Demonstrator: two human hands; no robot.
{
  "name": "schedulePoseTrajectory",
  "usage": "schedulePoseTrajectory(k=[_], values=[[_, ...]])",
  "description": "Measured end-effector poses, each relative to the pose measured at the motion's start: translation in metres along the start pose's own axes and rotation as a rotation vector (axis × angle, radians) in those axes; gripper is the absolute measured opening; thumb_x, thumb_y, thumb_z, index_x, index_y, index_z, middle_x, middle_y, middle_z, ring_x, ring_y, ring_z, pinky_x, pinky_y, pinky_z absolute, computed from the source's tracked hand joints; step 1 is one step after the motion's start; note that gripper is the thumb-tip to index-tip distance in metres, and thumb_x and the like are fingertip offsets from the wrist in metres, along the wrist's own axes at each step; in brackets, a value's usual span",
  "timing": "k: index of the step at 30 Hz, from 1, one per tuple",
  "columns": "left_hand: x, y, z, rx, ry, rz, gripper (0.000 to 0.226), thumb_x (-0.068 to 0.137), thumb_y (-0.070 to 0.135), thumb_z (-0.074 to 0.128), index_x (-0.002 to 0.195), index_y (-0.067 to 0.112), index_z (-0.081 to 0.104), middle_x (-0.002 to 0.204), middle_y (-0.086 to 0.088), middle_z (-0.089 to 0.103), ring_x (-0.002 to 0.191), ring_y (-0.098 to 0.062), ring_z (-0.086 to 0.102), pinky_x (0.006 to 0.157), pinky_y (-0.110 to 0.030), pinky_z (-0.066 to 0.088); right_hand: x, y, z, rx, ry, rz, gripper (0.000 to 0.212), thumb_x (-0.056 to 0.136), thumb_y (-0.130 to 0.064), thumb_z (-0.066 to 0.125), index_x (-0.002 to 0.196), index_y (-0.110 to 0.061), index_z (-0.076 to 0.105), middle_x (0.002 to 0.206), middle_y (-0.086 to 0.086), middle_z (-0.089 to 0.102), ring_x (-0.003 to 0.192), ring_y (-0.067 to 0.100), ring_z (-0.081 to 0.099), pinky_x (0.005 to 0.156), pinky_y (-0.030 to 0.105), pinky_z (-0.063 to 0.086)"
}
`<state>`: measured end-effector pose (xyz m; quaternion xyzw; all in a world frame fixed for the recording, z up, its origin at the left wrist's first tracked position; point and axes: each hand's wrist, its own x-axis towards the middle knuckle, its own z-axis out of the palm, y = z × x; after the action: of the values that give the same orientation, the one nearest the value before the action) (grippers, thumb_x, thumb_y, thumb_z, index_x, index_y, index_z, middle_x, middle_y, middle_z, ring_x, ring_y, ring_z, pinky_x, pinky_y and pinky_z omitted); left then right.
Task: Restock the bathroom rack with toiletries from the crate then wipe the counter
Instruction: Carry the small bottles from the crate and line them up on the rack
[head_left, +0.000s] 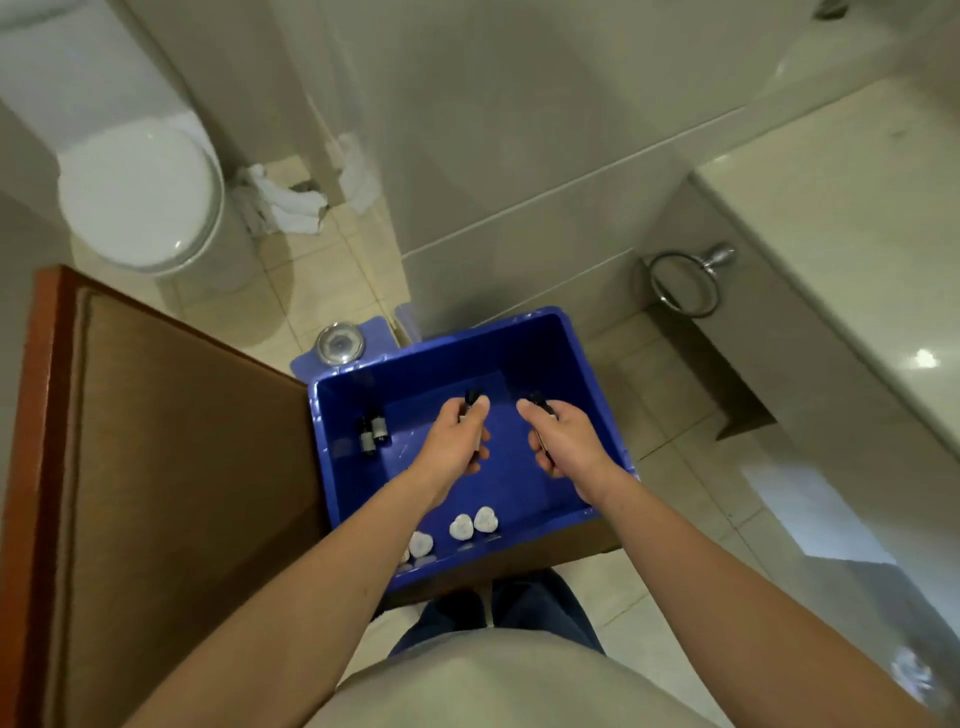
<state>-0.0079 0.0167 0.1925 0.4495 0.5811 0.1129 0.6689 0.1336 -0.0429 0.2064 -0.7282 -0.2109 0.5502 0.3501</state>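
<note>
A blue plastic crate (576, 358) stands on the floor in front of my feet. Both hands are inside it. My left hand (454, 447) is closed around a small bottle with a black cap (471, 399). My right hand (563, 441) grips a second small black-capped bottle (537, 402). Two more small dark bottles (372, 432) lie at the crate's left side. Several white wrapped soaps (474, 525) lie along its near wall. No rack is in view.
A brown wooden door (166, 467) stands edge-on at the left, touching the crate. A white toilet (137, 200) sits far left with crumpled white towels (283, 205) beside it. The pale stone counter (857, 218) runs along the right, with a chrome towel ring (685, 283) under it.
</note>
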Motion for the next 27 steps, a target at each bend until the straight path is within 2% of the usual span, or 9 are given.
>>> schedulePoseTrajectory(k=[3, 5, 8, 11, 17, 20, 24, 27], values=[[-0.012, 0.018, 0.011, 0.009, -0.059, 0.006, 0.026, 0.100, 0.043, 0.041, 0.112, 0.022, 0.051, 0.083, 0.000, 0.059, 0.066, -0.012, 0.057, 0.058, -0.025, 0.049, -0.019, -0.005, -0.014, 0.099, 0.066, -0.001, 0.035, 0.098, -0.044, 0.047, 0.102, -0.012, 0.059, 0.060, -0.002, 0.054, 0.042, 0.011, 0.046, 0.039, 0.022, 0.034], [-0.019, 0.029, 0.020, 0.009, -0.103, 0.007, 0.023, 0.101, 0.040, 0.041, 0.113, 0.023, 0.051, 0.086, -0.001, 0.063, 0.069, -0.012, 0.060, 0.061, -0.025, 0.052, -0.031, -0.008, -0.024, 0.205, 0.106, 0.014, 0.034, 0.098, -0.045, 0.045, 0.106, -0.015, 0.060, 0.060, -0.002, 0.059, 0.043, 0.012, 0.051, 0.040, 0.022, 0.038], [-0.031, 0.046, 0.035, -0.041, -0.154, -0.017, 0.027, 0.100, 0.034, 0.043, 0.123, 0.022, 0.049, 0.095, -0.004, 0.067, 0.079, -0.016, 0.064, 0.071, -0.033, 0.055, -0.050, -0.013, -0.040, 0.336, 0.159, 0.000, 0.030, 0.098, -0.040, 0.047, 0.108, -0.015, 0.059, 0.070, 0.004, 0.065, 0.052, 0.015, 0.060, 0.047, 0.027, 0.049], [-0.044, 0.062, 0.052, -0.080, -0.220, -0.032, 0.033, 0.099, 0.030, 0.046, 0.131, 0.021, 0.047, 0.104, -0.007, 0.068, 0.088, -0.020, 0.065, 0.070, -0.036, 0.056, -0.069, -0.016, -0.057, 0.439, 0.211, -0.038, 0.025, 0.098, -0.033, 0.050, 0.109, -0.012, 0.057, 0.080, 0.009, 0.070, 0.065, 0.019, 0.068, 0.058, 0.032, 0.057], [-0.067, 0.089, 0.084, 0.019, -0.399, 0.038, 0.025, 0.098, 0.034, 0.050, 0.115, 0.018, 0.059, 0.111, -0.010, 0.068, 0.099, -0.022, 0.066, 0.071, -0.036, 0.058, -0.109, -0.015, -0.094, 0.523, 0.302, -0.121, 0.022, 0.098, -0.030, 0.054, 0.110, -0.012, 0.056, 0.091, 0.012, 0.071, 0.074, 0.022, 0.072, 0.064, 0.035, 0.059], [-0.076, 0.100, 0.106, 0.064, -0.465, 0.067, 0.026, 0.097, 0.036, 0.052, 0.114, 0.017, 0.059, 0.114, -0.011, 0.067, 0.107, -0.026, 0.064, 0.075, -0.039, 0.058, -0.128, -0.009, -0.114, 0.519, 0.365, -0.153, 0.020, 0.096, -0.033, 0.056, 0.108, -0.017, 0.059, 0.097, 0.012, 0.071, 0.081, 0.022, 0.073, 0.070, 0.037, 0.061], [-0.089, 0.109, 0.141, 0.132, -0.565, 0.101, 0.029, 0.095, 0.037, 0.057, 0.117, 0.017, 0.060, 0.111, -0.009, 0.071, 0.107, -0.026, 0.066, 0.078, -0.039, 0.058, -0.150, 0.000, -0.143, 0.562, 0.444, -0.182, 0.022, 0.094, -0.035, 0.059, 0.107, -0.016, 0.060, 0.102, 0.016, 0.072, 0.093, 0.030, 0.071, 0.084, 0.048, 0.058], [-0.102, 0.114, 0.173, 0.196, -0.623, 0.138, 0.031, 0.093, 0.037, 0.059, 0.118, 0.019, 0.061, 0.110, -0.008, 0.071, 0.107, -0.024, 0.066, 0.080, -0.039, 0.057, -0.168, 0.009, -0.170, 0.606, 0.499, -0.211, 0.021, 0.094, -0.032, 0.060, 0.105, -0.015, 0.060, 0.096, 0.015, 0.073, 0.084, 0.028, 0.073, 0.081, 0.045, 0.058]])
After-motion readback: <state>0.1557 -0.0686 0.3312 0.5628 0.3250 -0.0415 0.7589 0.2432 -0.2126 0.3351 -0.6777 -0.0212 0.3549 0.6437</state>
